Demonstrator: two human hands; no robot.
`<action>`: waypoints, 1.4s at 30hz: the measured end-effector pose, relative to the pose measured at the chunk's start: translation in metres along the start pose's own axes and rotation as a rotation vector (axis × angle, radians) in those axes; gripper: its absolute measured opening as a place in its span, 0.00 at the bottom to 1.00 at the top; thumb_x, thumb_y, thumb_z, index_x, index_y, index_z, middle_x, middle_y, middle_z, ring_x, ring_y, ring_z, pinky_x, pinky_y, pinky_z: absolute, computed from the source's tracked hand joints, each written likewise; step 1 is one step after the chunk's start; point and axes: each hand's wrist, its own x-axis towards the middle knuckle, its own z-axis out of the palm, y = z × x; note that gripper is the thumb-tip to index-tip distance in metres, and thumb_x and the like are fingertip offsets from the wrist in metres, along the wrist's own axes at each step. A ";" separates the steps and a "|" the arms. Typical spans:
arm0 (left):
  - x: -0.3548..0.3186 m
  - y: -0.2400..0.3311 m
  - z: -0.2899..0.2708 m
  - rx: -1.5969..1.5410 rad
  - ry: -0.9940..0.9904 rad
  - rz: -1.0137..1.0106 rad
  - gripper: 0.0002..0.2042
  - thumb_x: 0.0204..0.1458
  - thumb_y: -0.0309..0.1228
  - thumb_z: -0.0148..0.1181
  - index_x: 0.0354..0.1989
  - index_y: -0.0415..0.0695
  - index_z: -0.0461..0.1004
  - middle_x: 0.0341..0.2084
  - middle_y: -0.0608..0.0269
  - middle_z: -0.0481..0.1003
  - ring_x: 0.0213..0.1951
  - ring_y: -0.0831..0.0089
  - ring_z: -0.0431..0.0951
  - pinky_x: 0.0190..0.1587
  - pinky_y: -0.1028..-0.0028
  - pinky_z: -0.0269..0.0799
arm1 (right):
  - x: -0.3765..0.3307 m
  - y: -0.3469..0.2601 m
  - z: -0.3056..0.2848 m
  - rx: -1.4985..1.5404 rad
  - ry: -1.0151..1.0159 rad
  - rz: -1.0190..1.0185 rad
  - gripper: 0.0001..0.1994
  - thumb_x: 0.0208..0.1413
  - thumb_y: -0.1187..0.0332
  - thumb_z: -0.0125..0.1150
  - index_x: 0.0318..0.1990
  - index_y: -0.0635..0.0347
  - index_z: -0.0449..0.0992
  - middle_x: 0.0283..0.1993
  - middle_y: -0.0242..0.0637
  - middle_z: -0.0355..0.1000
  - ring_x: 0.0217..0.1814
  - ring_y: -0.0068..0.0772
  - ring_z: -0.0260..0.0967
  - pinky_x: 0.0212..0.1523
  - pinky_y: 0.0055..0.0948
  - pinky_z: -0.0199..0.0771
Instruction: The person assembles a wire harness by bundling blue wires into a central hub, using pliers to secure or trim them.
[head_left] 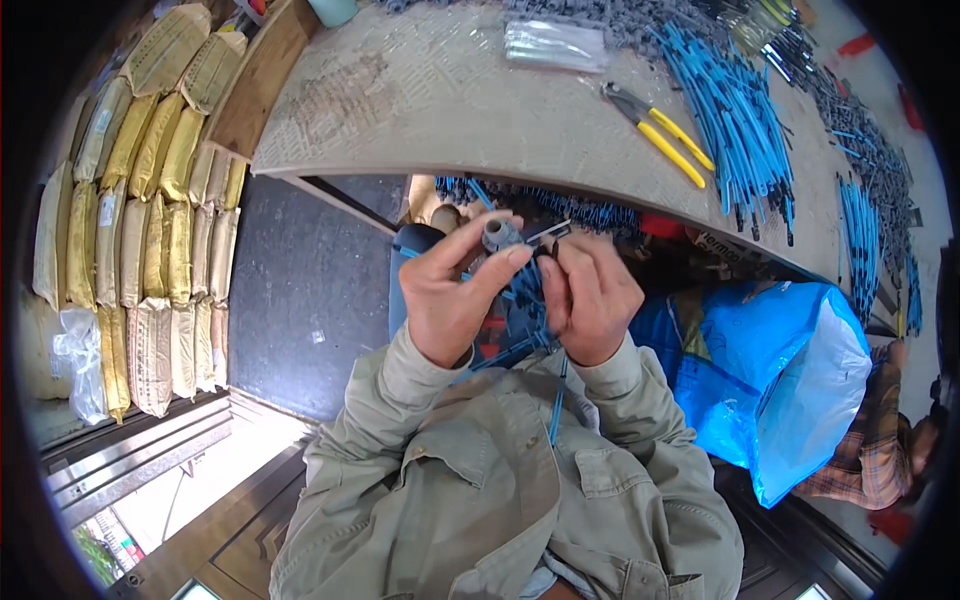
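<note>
In front of my chest, my left hand (443, 292) grips a grey hollow plastic fitting (499, 235) between thumb and fingers, its round opening facing up. Close beside it, my right hand (597, 298) pinches a small black piece (556, 246). A thin pale strip (548, 232) shows between the two hands; I cannot tell which part it belongs to. Thin blue tubes (525, 290) lie below and between my hands, over my lap. One blue tube (558, 408) hangs down along my shirt.
On the table (430, 110) ahead lie yellow-handled pliers (665, 143), a bundle of blue tubes with black ends (722, 130), a clear plastic packet (556, 45) and grey fittings. A blue bag (750, 365) stands right, near a person in plaid (868, 455). Stacked sacks (150, 150) are left.
</note>
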 end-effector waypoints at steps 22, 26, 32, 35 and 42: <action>0.009 -0.003 -0.008 0.040 -0.060 0.040 0.14 0.46 0.19 0.61 0.44 0.32 0.72 0.32 0.64 0.75 0.32 0.85 0.71 0.34 0.84 0.68 | -0.006 0.020 -0.003 0.685 -0.208 0.366 0.09 0.53 0.77 0.56 0.41 0.69 0.71 0.31 0.36 0.71 0.26 0.18 0.65 0.26 0.17 0.65; 0.005 0.003 -0.006 -0.004 -0.066 -0.050 0.14 0.47 0.18 0.60 0.44 0.31 0.72 0.34 0.63 0.75 0.35 0.83 0.71 0.37 0.84 0.68 | -0.018 0.015 0.012 0.915 0.059 0.542 0.08 0.52 0.79 0.56 0.40 0.69 0.71 0.33 0.36 0.71 0.27 0.18 0.66 0.27 0.16 0.66; 0.007 0.007 -0.006 -0.052 -0.064 -0.033 0.15 0.47 0.18 0.59 0.44 0.30 0.71 0.37 0.60 0.74 0.38 0.80 0.72 0.40 0.82 0.68 | -0.019 0.013 0.018 0.886 0.121 0.498 0.07 0.52 0.80 0.56 0.39 0.68 0.71 0.34 0.38 0.72 0.28 0.18 0.67 0.28 0.16 0.67; 0.009 0.007 -0.003 -0.054 -0.061 -0.031 0.15 0.47 0.17 0.59 0.44 0.30 0.71 0.37 0.60 0.74 0.38 0.79 0.72 0.41 0.81 0.68 | -0.016 0.011 0.016 0.937 0.143 0.538 0.07 0.52 0.80 0.56 0.39 0.69 0.71 0.35 0.38 0.72 0.28 0.18 0.67 0.28 0.16 0.67; 0.008 0.006 0.001 -0.069 -0.052 -0.037 0.15 0.47 0.18 0.59 0.45 0.31 0.71 0.37 0.60 0.74 0.39 0.79 0.72 0.41 0.81 0.69 | -0.018 0.016 0.012 0.921 0.077 0.514 0.07 0.53 0.77 0.57 0.39 0.69 0.72 0.35 0.39 0.73 0.28 0.19 0.66 0.28 0.17 0.66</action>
